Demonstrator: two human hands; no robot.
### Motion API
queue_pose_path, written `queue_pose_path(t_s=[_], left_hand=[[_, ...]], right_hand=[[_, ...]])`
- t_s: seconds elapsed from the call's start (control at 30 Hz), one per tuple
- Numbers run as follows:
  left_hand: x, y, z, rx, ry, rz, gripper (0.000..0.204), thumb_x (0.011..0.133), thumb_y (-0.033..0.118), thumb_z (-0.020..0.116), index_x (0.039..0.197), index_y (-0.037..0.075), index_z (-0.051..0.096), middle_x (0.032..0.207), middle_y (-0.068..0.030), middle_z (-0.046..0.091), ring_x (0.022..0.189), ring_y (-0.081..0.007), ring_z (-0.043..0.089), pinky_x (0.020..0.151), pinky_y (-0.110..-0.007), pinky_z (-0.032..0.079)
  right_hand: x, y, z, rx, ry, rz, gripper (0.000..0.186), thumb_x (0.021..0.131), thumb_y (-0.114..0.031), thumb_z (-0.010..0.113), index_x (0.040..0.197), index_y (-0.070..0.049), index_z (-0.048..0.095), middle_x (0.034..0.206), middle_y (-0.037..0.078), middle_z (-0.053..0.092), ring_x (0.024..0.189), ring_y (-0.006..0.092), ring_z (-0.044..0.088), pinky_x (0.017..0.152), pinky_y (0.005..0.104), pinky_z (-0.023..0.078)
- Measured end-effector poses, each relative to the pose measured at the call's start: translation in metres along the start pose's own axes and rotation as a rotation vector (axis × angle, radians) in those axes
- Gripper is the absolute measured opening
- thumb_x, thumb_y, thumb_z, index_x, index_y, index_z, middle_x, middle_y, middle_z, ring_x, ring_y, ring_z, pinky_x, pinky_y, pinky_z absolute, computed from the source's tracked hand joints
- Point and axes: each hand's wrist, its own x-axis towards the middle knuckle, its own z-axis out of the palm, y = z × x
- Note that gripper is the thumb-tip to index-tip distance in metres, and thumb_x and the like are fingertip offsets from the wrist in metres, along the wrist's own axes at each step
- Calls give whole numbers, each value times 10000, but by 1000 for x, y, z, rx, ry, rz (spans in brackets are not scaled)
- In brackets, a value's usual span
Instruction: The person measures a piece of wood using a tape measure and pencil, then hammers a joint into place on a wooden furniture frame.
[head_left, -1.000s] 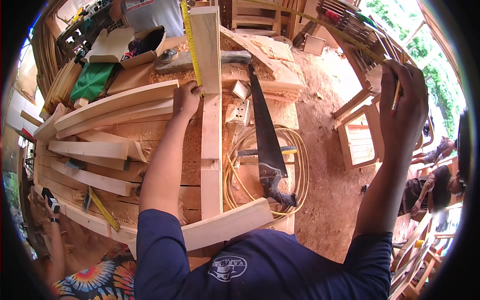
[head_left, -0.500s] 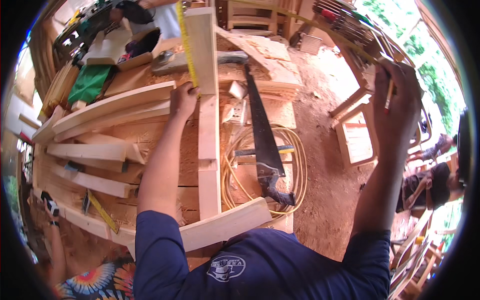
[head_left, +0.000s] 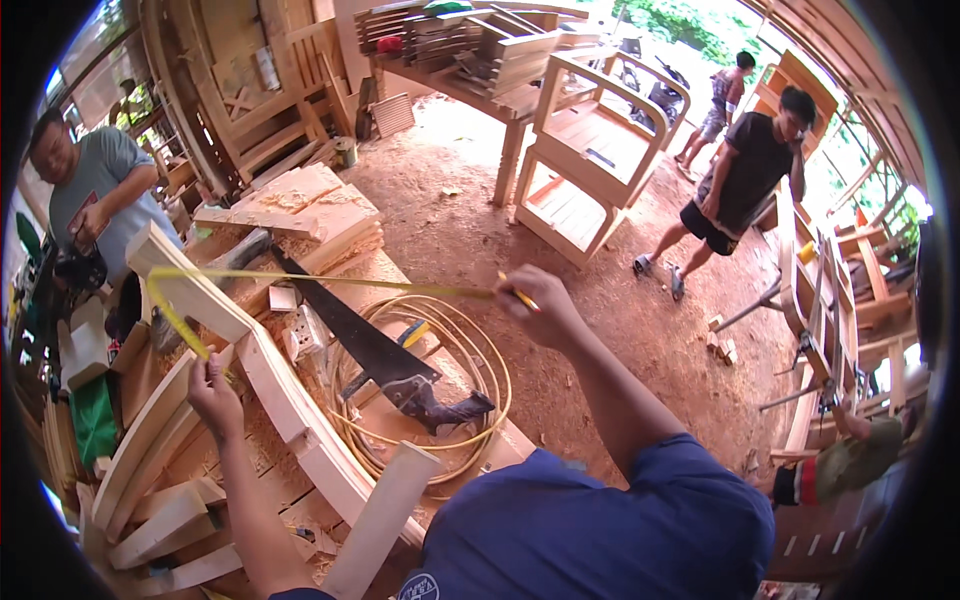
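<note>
Noting bend in tape measure (head_left: 240, 274), L of handsaw (head_left: 345, 328): out of frame a moment ago, now visible, so tape apparently doubled back, not flat along timber (head_left: 283, 385). L hand (head_left: 216, 397), L of saw: fingers pinching tape. R hand (head_left: 545, 312), upper R of saw: fingers gripping pencil (head_left: 521, 297); tape grip unclear.

Workbench (head_left: 508, 446): coiled yellow cable (head_left: 503, 370), curved boards (head_left: 150, 418).

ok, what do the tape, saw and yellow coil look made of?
Tape: likely yellow-coated metal, thin and flat; plastic possible. Saw: probably steel blade, dark, dull, thin; handle dark, slightly shiny, material unclear. Yellow coil: probably plastic outside, smooth, bending in round loops.
</note>
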Motion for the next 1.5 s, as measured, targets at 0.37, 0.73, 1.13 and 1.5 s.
queue_pose_path(t_s=[0.37,0.73,1.13,1.5], left_hand=[[-19,172,86,5,-489,437,126,1054,147,688,1111,42,728,980,-177,707,935,-429,710,788,-518,542],[-19,312,300,515,-765,694,109,1017,236,709,1019,163,790,1048,-31,757,1024,-301,743,926,-490,552],[-273,343,591,-144,-659,-83,488,938,216,824,1400,128,694,1327,-165,694,1254,-391,671,1073,-491,554],[-491,129,627,389,-1729,-659,499,1003,434,760,1301,35,799,1388,-218,746,1309,-369,715,1108,-472,573]], right_hand=[[-106,56,-224,-504,382,88,100,1007,-85,752,1065,-8,776,1022,141,738,968,313,718,890,396,550],[-56,207,-368,-700,155,-57,57,995,-34,704,1034,-17,741,1014,155,676,973,380,669,907,470,520],[101,344,-529,-1198,-33,65,107,924,-15,688,939,-100,751,1019,93,681,1038,345,665,900,486,560],[435,460,-527,-1419,-82,-102,60,987,-99,700,983,-63,747,996,163,700,1016,394,686,870,517,534]])
